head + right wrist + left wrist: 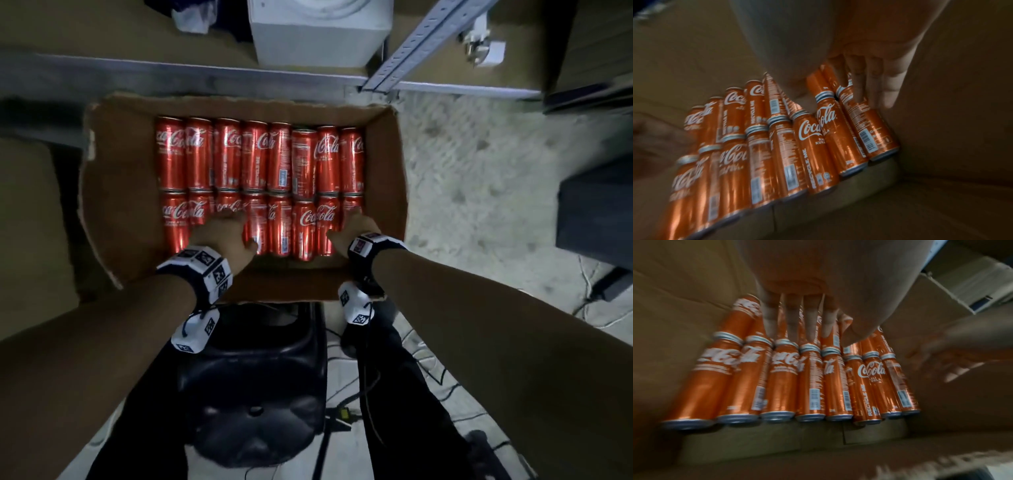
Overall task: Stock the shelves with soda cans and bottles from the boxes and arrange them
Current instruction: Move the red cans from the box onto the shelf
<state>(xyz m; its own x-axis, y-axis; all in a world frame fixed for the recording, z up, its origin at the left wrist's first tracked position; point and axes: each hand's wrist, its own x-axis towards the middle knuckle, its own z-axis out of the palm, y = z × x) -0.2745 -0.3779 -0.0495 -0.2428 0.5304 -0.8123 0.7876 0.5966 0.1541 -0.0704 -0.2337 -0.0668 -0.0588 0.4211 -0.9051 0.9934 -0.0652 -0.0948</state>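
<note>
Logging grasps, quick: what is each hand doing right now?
Left hand: open, straight fingers over the cans in the box, holding nothing.
Right hand: open, fingers straight at the rightmost cans, holding nothing.

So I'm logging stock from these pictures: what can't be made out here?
- Head view: the left hand and right hand cover parts of the near cans; whether either grips one is unclear.
- Any second layer: hidden beneath the top cans.
- Wrist views: small print blurred.
- Cardboard box: its left part lies in shadow.
- Shelf: cut off by the top edge.
</note>
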